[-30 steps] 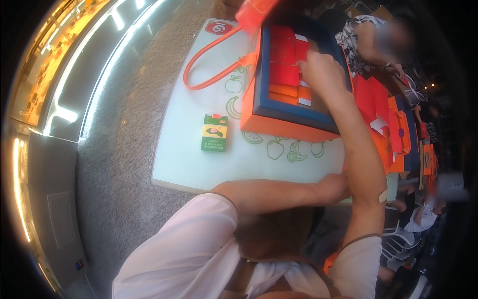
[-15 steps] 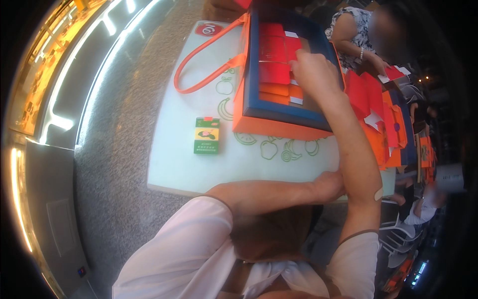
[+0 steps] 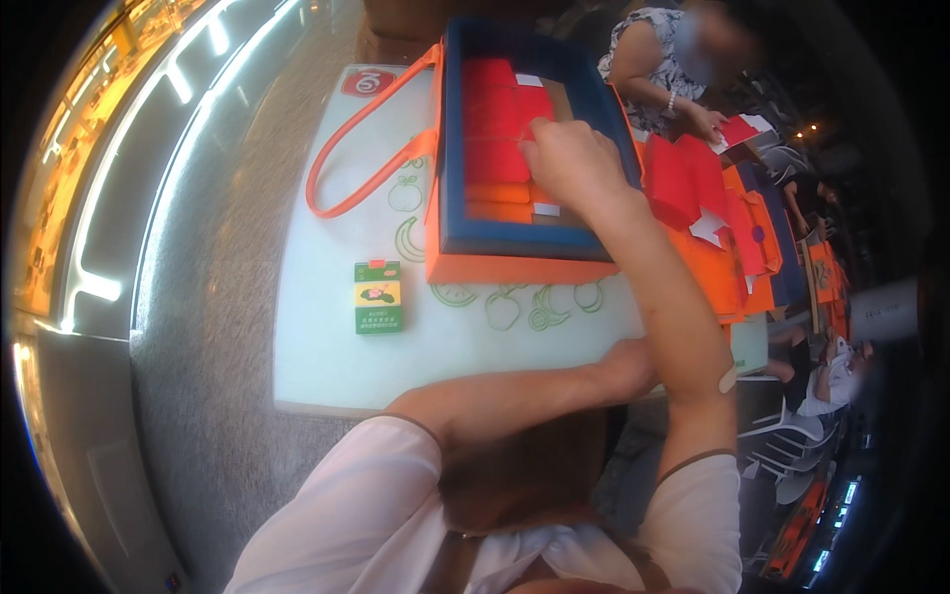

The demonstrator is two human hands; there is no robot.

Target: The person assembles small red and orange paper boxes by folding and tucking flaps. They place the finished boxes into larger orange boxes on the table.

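Observation:
An orange gift box [image 3: 524, 269] with a dark blue inner rim stands on the pale table, its orange strap handle [image 3: 336, 134] looping out to the left. Inside lies a row of red packets [image 3: 487, 109], with orange ones [image 3: 495, 202] at the near end. My right hand [image 3: 576, 170] reaches into the box, fingers closed at the right edge of the red packets and seemingly pinching one; the fingertips are partly hidden. At the table's front edge, my left hand [image 3: 628, 366] rests beneath my right forearm, which covers its fingers.
A small green and yellow box [image 3: 378, 299] lies on the table [image 3: 327, 361] left of the gift box. More red packets [image 3: 683, 183] and orange pieces [image 3: 698, 267] are piled on the right. Beyond them, another person's hand [image 3: 705, 124] is at a red and white packet.
The whole view has shifted, so the table and box appear farther left and slightly lower. My right hand stays at the red packets, and my left hand stays under the forearm.

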